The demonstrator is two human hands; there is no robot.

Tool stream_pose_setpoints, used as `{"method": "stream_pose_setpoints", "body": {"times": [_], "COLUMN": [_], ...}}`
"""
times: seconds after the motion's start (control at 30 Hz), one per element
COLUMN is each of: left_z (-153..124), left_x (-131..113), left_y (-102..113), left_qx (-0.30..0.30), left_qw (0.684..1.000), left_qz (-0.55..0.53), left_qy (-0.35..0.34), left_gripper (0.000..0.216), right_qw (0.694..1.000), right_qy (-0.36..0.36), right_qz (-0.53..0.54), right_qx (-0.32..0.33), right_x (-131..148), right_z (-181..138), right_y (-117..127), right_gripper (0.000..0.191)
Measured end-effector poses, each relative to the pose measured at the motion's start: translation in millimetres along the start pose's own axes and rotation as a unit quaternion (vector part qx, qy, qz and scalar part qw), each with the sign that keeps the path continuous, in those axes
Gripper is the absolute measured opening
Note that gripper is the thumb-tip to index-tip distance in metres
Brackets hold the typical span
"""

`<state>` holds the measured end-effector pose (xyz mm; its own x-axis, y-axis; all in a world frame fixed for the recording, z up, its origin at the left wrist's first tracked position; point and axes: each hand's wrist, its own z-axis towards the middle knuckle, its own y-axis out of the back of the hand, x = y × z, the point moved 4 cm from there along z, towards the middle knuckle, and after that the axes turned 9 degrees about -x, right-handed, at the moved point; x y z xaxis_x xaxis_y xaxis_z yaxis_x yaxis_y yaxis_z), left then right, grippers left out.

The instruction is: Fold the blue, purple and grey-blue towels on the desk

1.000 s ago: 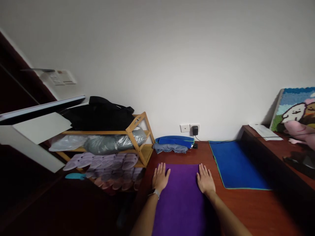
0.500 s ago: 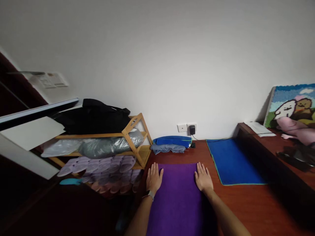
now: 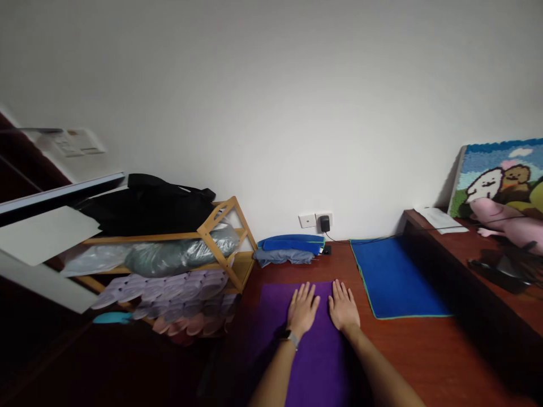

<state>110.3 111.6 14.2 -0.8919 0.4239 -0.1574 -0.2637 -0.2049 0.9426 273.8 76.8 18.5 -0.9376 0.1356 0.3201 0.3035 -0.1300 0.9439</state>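
Note:
A purple towel (image 3: 271, 308) lies flat on the red-brown table (image 3: 424, 350) in front of me. My left hand (image 3: 302, 310) rests palm down on the towel near its far edge, fingers stretched out; a watch sits on that wrist. My right hand (image 3: 343, 306) lies flat beside it on the towel's far right corner, fingers spread too. The two hands are close together, almost touching. Neither holds anything.
A blue towel (image 3: 392, 277) is spread to the right. Folded blue and grey cloths (image 3: 288, 250) sit by the wall near a socket with a charger (image 3: 324, 223). A wooden rack (image 3: 220, 237) with bags and slippers stands left. A raised shelf (image 3: 466, 265) with a picture is right.
My left hand has slid right across the purple towel from its left edge to beside my right hand. The view has shifted slightly to the right.

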Motion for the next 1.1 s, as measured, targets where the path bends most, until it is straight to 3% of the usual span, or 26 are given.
{"method": "stream_pose_setpoints", "body": {"times": [0.13, 0.23, 0.33, 0.5, 0.6, 0.67, 0.77, 0.87, 0.93, 1.0, 1.1], "left_z": [-16, -27, -32, -33, -28, -21, -7, 4, 7, 7, 0], "left_x": [97, 147, 164, 162, 153, 131, 62, -22, -58, -68, -31], "left_y": [25, 32, 29, 29, 39, 45, 39, 13, -4, -14, -10], "left_qx": [0.006, 0.009, 0.002, -0.016, -0.019, -0.044, -0.075, -0.032, -0.006, 0.008, 0.02], "left_qw": [0.993, 0.987, 0.987, 0.987, 0.986, 0.987, 0.995, 0.999, 0.998, 0.998, 0.999], "left_qz": [0.073, 0.096, 0.096, 0.096, 0.103, 0.101, 0.051, -0.02, -0.046, -0.052, -0.028], "left_qy": [0.093, 0.125, 0.128, 0.129, 0.128, 0.117, 0.045, -0.029, -0.033, -0.028, -0.013], "left_gripper": [0.066, 0.068, 0.07, 0.069, 0.068, 0.068, 0.065, 0.064, 0.064, 0.063, 0.064], "right_qw": [1.0, 1.0, 1.0, 1.0, 1.0, 1.0, 1.0, 1.0, 0.999, 0.999, 1.0], "right_qy": [-0.005, -0.007, -0.008, -0.007, -0.009, -0.008, -0.009, 0.0, 0.013, 0.019, 0.004], "right_qz": [0.007, 0.006, 0.001, -0.011, -0.014, -0.012, -0.011, -0.021, -0.034, -0.04, -0.024], "right_qx": [-0.007, -0.004, -0.008, -0.01, -0.009, -0.009, -0.004, 0.009, 0.019, 0.021, 0.008], "right_x": [0, -1, -1, 0, 1, 1, 1, 1, 1, 0, 0], "right_z": [1, 1, 1, -1, -2, -2, -3, -3, -3, -3, -3], "right_y": [-2, -3, -3, -2, -2, -2, -1, 0, 1, 1, 1], "right_gripper": [0.067, 0.067, 0.067, 0.067, 0.067, 0.067, 0.067, 0.066, 0.065, 0.065, 0.066]}}
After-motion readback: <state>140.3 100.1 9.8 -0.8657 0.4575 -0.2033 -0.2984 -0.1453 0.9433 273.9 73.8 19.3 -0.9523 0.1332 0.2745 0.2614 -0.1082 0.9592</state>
